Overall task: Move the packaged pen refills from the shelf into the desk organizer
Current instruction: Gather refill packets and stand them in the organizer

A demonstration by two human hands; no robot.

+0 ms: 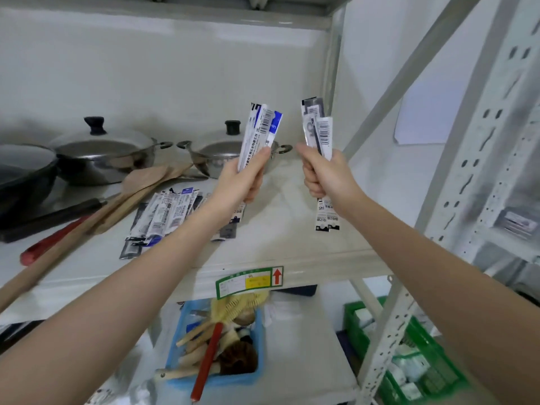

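My left hand (244,178) is closed around a bunch of packaged pen refills (261,128), white and blue packs held upright above the shelf (292,238). In my right hand (327,175) is a second bunch of packaged refills (317,127), black and white, sticking out above and below the fist. Several more refill packs (163,217) lie spread on the shelf board under my left forearm. No desk organizer is in view.
Two lidded steel pots (102,150) (219,150) and a dark pan (23,173) stand at the back of the shelf. Wooden spatulas (140,185) and a red-handled tool (49,241) lie left. Below sit a blue bin of brushes (216,346) and a green crate (418,361). Shelf uprights (467,185) stand right.
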